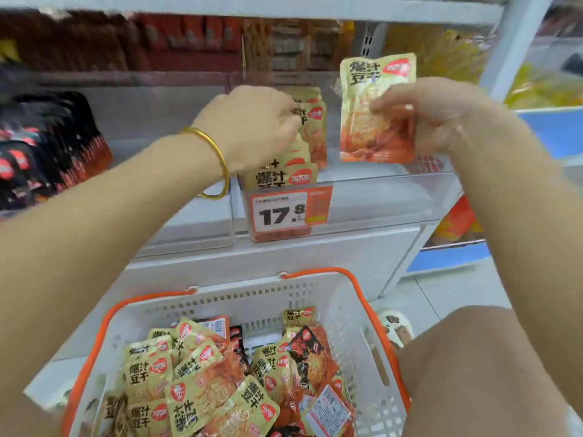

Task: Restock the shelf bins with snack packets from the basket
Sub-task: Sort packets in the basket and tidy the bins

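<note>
At the bottom of the frame sits a white basket (356, 313) with orange handles, loaded with a messy heap of snack packets (202, 383), mostly gold ones plus a few black. In the middle, a clear shelf bin (378, 197) with a 17.8 price tag (290, 212) on its front has a row of the same gold packets (303, 143) standing along its left side. The left hand (252, 127), gold bangle (214, 159) on the wrist, has its fingers curled onto the top of that row, while the right hand (429, 118) pinches a single gold packet (375, 108) upright just above the bin, upper right of center.
</note>
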Demonstrator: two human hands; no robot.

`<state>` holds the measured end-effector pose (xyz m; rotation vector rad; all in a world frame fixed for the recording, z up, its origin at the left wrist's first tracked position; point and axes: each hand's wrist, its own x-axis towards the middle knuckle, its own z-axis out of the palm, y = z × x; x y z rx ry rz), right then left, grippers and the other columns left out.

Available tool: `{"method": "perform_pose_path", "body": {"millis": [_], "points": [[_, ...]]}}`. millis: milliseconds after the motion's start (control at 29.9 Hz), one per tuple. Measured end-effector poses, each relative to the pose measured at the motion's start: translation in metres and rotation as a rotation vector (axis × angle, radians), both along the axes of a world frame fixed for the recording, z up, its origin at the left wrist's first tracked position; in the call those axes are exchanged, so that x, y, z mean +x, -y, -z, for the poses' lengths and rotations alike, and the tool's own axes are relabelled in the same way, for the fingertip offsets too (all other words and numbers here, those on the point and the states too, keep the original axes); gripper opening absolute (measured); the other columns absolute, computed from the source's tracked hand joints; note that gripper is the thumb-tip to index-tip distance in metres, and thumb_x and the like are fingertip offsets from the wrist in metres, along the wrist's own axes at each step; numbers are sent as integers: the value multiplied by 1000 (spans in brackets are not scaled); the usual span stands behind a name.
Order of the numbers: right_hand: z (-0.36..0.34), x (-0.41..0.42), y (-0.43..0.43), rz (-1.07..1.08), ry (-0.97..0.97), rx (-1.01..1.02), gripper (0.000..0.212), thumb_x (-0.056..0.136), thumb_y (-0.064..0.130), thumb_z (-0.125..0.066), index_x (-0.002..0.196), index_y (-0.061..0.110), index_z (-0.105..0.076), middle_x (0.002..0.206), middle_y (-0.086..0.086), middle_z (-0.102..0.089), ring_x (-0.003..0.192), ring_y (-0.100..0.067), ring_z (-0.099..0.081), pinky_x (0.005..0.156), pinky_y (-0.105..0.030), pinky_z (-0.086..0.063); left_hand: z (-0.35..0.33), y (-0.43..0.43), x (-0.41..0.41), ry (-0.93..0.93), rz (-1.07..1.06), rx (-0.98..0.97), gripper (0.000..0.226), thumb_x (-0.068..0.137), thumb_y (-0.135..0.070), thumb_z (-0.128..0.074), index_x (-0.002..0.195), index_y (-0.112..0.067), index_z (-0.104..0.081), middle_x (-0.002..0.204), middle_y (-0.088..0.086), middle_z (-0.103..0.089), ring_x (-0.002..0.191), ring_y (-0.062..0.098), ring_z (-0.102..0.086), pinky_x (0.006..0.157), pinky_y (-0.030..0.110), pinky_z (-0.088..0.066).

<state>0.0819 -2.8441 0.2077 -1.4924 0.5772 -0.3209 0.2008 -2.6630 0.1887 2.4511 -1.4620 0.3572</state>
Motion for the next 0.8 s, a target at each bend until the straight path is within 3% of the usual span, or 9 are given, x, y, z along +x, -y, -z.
{"method": "perform_pose_path", "body": {"millis": [134, 234, 334, 401, 501, 634, 701, 801], "points": [[29, 61, 17, 67, -185, -170, 45, 70, -15, -68, 112, 0, -59, 94, -21, -66, 73, -34, -67, 59, -55, -56, 15, 9, 18, 151, -17, 228, 69, 82, -49, -9, 127, -21, -53, 133, 10, -55, 124, 27, -48, 101, 41, -38], [54, 103, 29, 36, -277, -192, 56, 67, -8, -77, 118, -2, -55, 110, -17, -67, 95, -33, -66, 80, -55, -54, 20, 10, 22, 208, -10, 269, 63, 86, -47, -6, 108, -21, -59, 118, 6, -61, 114, 24, -52, 104, 40, -28], [67, 130, 36, -29, -387, -332, 59, 72, 22, -81, 122, 7, -52, 123, 3, -59, 111, -15, -56, 103, -32, -44, 25, 9, 26, 214, -13, 245, 66, 85, -49, -4, 107, -23, -61, 111, 1, -64, 111, 22, -53, 109, 41, -21], [66, 135, 34, -10, -412, -387, 54, 76, 24, -77, 122, 10, -51, 120, 7, -55, 112, -12, -53, 99, -23, -42, 26, 9, 28, 215, -17, 233, 68, 83, -50, -4, 110, -26, -61, 113, -1, -65, 113, 20, -53, 112, 41, -18], [76, 138, 46, 85, -394, -399, 36, 72, 11, -81, 99, 13, -58, 118, -3, -62, 106, -21, -59, 82, -32, -54, 28, 10, 28, 221, 2, 222, 68, 83, -49, -3, 108, -26, -61, 110, -2, -65, 110, 18, -54, 112, 41, -18], [83, 148, 57, 97, -369, -444, 44, 73, 7, -78, 113, 5, -57, 122, -15, -61, 108, -31, -62, 91, -42, -53, 27, 9, 28, 202, 1, 200, 72, 81, -50, -1, 114, -27, -61, 116, -3, -64, 113, 17, -53, 112, 40, -18], [88, 154, 58, 60, -383, -467, 41, 73, 6, -77, 107, 6, -55, 120, -20, -61, 106, -32, -63, 90, -42, -54, 26, 9, 26, 184, -1, 202, 71, 82, -50, -2, 115, -28, -61, 115, -3, -64, 112, 17, -53, 111, 40, -18], [90, 155, 47, 80, -382, -582, 57, 67, 23, -85, 113, 3, -57, 111, -13, -65, 101, -28, -65, 88, -41, -55, 25, 10, 24, 173, -1, 202, 71, 82, -49, -2, 114, -28, -61, 114, -4, -64, 111, 17, -53, 111, 40, -18]]}}
